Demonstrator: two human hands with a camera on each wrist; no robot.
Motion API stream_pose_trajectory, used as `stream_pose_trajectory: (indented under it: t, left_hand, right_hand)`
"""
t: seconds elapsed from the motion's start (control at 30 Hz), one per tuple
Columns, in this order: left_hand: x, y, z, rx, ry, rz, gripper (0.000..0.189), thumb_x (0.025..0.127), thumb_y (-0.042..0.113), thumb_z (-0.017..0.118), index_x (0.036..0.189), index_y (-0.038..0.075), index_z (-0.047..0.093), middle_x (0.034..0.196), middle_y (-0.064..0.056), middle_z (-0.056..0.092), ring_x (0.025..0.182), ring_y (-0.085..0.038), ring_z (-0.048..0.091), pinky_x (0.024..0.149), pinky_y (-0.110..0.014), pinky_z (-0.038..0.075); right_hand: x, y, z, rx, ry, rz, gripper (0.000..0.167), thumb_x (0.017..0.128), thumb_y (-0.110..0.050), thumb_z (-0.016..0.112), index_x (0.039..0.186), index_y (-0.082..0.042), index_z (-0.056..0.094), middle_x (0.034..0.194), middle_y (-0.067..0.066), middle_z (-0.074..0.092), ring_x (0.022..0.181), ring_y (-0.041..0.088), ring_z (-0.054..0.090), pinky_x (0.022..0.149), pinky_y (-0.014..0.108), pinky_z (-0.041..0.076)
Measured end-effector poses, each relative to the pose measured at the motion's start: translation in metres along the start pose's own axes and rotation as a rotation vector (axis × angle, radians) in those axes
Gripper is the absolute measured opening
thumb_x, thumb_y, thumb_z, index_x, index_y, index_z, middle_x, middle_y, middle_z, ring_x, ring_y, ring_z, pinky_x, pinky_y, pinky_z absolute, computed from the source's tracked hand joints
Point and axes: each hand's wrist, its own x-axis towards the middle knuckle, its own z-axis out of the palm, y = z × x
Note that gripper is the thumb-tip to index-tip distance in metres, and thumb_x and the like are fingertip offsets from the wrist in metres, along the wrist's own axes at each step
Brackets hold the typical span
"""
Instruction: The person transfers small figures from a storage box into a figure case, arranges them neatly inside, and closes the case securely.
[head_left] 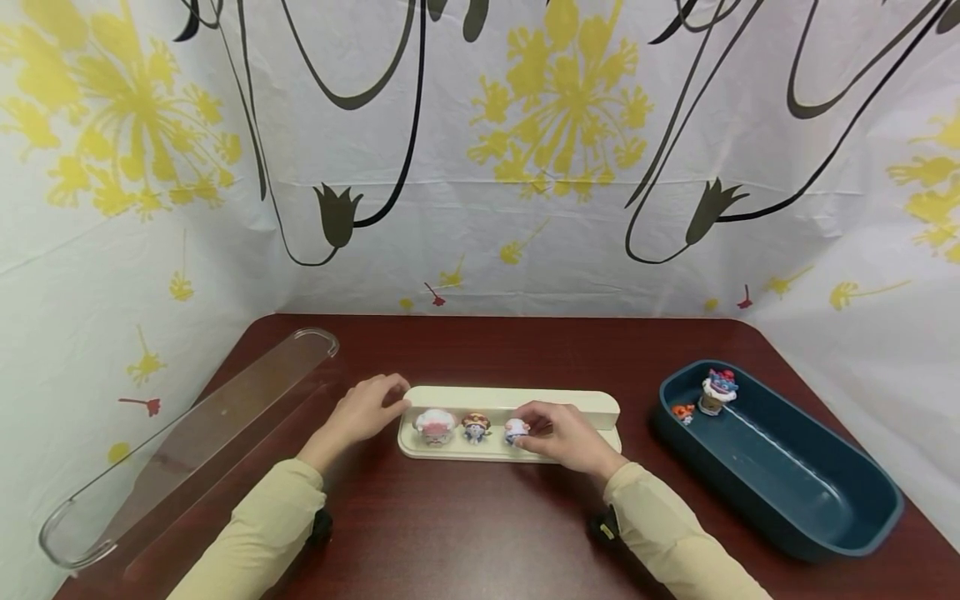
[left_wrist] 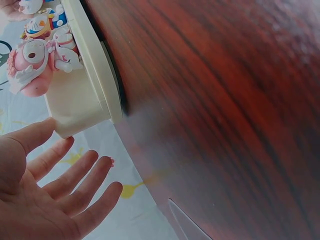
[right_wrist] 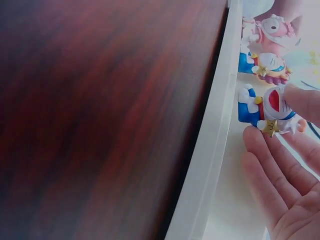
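Observation:
A cream display stand (head_left: 510, 398) with a raised back ledge lies on the table, holding several figurines in a row. At its left is a pink, white-hooded figurine (left_wrist: 35, 65); in the middle, a small blue-and-white one with an orange-brown headpiece (head_left: 476, 428). My right hand (head_left: 573, 437) pinches the third, a blue-and-white cat figurine (right_wrist: 274, 107) with a red mouth and a gold star, between thumb and fingers. It stands upright on the stand's lower step. My left hand (head_left: 367, 408) has relaxed, spread fingers, with the thumb tip right at the stand's left end.
To the right sits a dark blue tub (head_left: 780, 467) with a blue-and-red-headed figurine (head_left: 717, 392) and a small orange one (head_left: 683, 413) at its far end. A long clear plastic cover (head_left: 202, 442) lies along the left. A patterned cloth (head_left: 465, 167) hangs behind the table.

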Motion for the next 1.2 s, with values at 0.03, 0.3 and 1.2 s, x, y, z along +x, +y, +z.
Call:
stream_pose_trajectory:
  t: [0.03, 0.3, 1.2]
  left_hand:
    - [-0.0002, 0.0001, 0.0001, 0.000, 0.000, 0.000, 0.018, 0.083, 0.024, 0.061, 0.098, 0.015, 0.059, 0.095, -0.004, 0.058, 0.087, -0.022, 0.054, 0.069, -0.042, 0.043]
    - [-0.0005, 0.0000, 0.0003, -0.001, 0.003, 0.001, 0.018, 0.082, 0.024, 0.061, 0.098, 0.015, 0.059, 0.095, -0.003, 0.058, 0.087, -0.022, 0.054, 0.069, -0.042, 0.043]
    - [-0.0002, 0.0009, -0.0003, -0.001, 0.003, 0.006, 0.018, 0.082, 0.024, 0.062, 0.097, 0.015, 0.059, 0.095, -0.004, 0.058, 0.089, -0.023, 0.054, 0.069, -0.043, 0.042]
  right_hand:
    - [0.0002, 0.0003, 0.0006, -0.003, -0.001, -0.002, 0.024, 0.075, -0.016, 0.070, 0.098, -0.009, 0.062, 0.082, -0.006, 0.061, 0.074, 0.008, 0.058, 0.068, 0.027, 0.046]
    - [0.0020, -0.0017, 0.0040, -0.047, 0.013, 0.009, 0.024, 0.076, -0.015, 0.070, 0.098, -0.010, 0.063, 0.082, -0.006, 0.061, 0.073, 0.007, 0.058, 0.067, 0.027, 0.046]
    - [0.0033, 0.0007, 0.0046, -0.072, 0.029, 0.019, 0.024, 0.075, -0.016, 0.070, 0.097, -0.015, 0.059, 0.084, -0.002, 0.065, 0.070, 0.005, 0.060, 0.063, 0.027, 0.046]
